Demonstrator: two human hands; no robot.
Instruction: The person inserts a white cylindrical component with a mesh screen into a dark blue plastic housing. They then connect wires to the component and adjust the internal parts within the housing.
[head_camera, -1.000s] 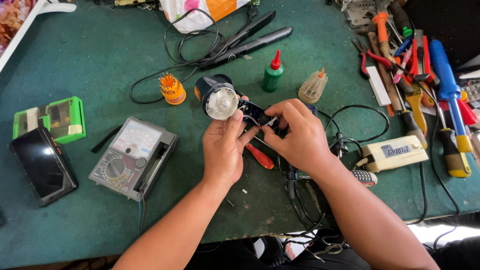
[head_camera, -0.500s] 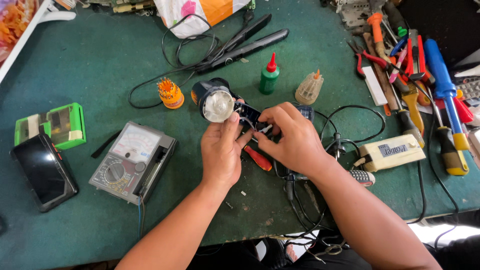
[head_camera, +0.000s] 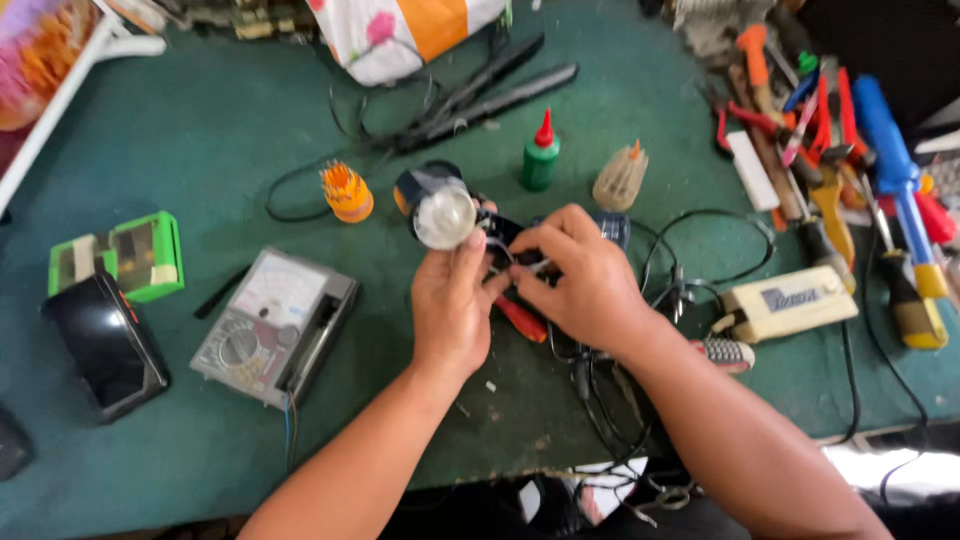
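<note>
Nearest the viewer, both forearms came up over the near edge of the green bench (head_camera: 200, 130), with a tangle of black wires (head_camera: 600, 400) beneath the right wrist. To the near left lay a dark phone (head_camera: 100, 345) and a grey analogue multimeter (head_camera: 275, 325).

At mid-bench the left hand (head_camera: 452, 305) was closed around the small black lamp (head_camera: 440, 205), thumb and fingers clamped on its body just behind the round reflector, which faced upward. The right hand (head_camera: 580, 280) was pinched together on something thin at the lamp's opened rear, probably a lead or a slim tool; what exactly could not be told. A red-handled screwdriver (head_camera: 522, 320) lay under the hands.

The lamp looked light and rigid, a plastic shell with a breakable lens and delicate wiring, best held by the body and never by the wires or the lens.

Farther off stood an orange bit holder (head_camera: 346, 192), a green bottle with a red nozzle (head_camera: 541, 155) and a beige tester box (head_camera: 790, 300) to the right. A heap of hand tools (head_camera: 850, 150) lay at the far right.
</note>
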